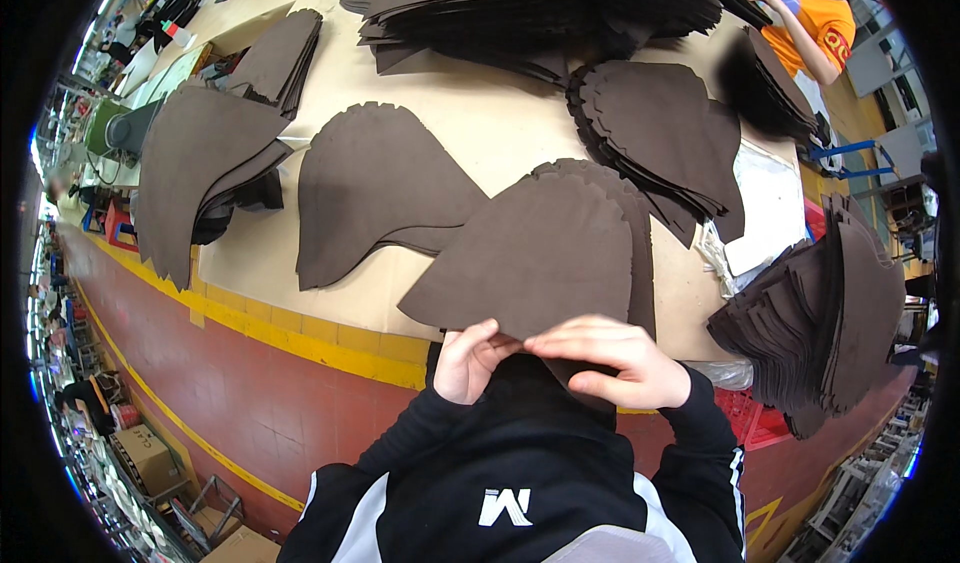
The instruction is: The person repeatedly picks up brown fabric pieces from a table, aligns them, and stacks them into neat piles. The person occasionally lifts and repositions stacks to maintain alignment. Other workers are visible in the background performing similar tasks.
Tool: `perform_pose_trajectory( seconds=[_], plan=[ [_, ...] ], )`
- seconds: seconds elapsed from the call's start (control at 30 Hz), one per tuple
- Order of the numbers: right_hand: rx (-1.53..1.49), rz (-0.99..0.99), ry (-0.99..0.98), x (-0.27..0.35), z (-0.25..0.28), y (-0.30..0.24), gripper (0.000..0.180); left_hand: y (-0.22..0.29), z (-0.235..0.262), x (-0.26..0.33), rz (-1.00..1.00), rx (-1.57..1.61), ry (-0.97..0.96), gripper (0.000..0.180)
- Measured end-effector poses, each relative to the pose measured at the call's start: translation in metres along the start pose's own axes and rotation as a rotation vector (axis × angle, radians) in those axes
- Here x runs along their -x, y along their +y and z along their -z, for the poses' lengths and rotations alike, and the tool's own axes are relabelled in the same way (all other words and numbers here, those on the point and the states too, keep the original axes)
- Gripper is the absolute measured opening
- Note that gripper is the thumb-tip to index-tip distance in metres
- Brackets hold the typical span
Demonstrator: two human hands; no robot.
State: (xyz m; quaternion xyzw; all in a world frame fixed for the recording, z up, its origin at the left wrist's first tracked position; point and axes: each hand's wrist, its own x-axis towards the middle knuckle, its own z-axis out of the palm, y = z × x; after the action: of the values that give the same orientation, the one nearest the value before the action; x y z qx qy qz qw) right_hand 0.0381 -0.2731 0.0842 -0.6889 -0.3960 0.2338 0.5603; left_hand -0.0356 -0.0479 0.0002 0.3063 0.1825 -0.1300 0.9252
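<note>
A dark brown cut sheet piece (540, 253) with a notched rounded far edge lies before me on top of similar pieces. At its near edge my left hand (466, 363) is closed, thumb at the edge and fingers curled below. My right hand (625, 363) grips the same near edge, fingers straight and together, the thumb lower down. A corner of brown sheet shows between that thumb and fingers. Just left lies another notched brown piece (380, 193), partly overlapped by the one I hold. How many layers are between my fingers is hidden.
A light table (480, 113) bears several piles: a large brown stack (470, 13) at the back, one notched pile (650, 123) to the right, one (200, 163) at the left edge. Another stack (820, 313) stands right of me by a red crate (765, 423). A person in orange (820, 28) stands far right.
</note>
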Motion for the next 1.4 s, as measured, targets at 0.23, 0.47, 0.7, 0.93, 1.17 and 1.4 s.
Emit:
perform_pose_trajectory(
  seconds=[0.23,0.47,0.7,0.93,1.17,1.4],
  plan=[
    [0.230,0.095,0.004,-0.003,-0.017,-0.009,0.049,-0.008,-0.034,-0.040,-0.046,-0.164,0.179,0.033],
    [0.773,0.059,-0.099,-0.046,-0.034,0.021,0.064,-0.061,-0.025,-0.019,-0.224,0.145,-0.108,0.045],
    [1.158,-0.130,0.204,-0.049,0.021,0.075,0.050,-0.035,-0.044,-0.015,0.102,0.015,0.085,0.071],
    [1.484,-0.293,0.407,-0.021,0.084,0.084,0.052,-0.023,-0.051,-0.008,0.033,-0.036,0.056,0.063],
    [1.005,0.196,0.268,-0.005,-0.003,-0.005,0.058,0.008,-0.057,0.028,0.032,-0.059,-0.001,0.056],
    [0.945,-0.046,0.545,-0.016,0.027,-0.009,0.092,0.025,-0.068,0.053,-0.018,-0.023,-0.062,0.057]
  ],
)
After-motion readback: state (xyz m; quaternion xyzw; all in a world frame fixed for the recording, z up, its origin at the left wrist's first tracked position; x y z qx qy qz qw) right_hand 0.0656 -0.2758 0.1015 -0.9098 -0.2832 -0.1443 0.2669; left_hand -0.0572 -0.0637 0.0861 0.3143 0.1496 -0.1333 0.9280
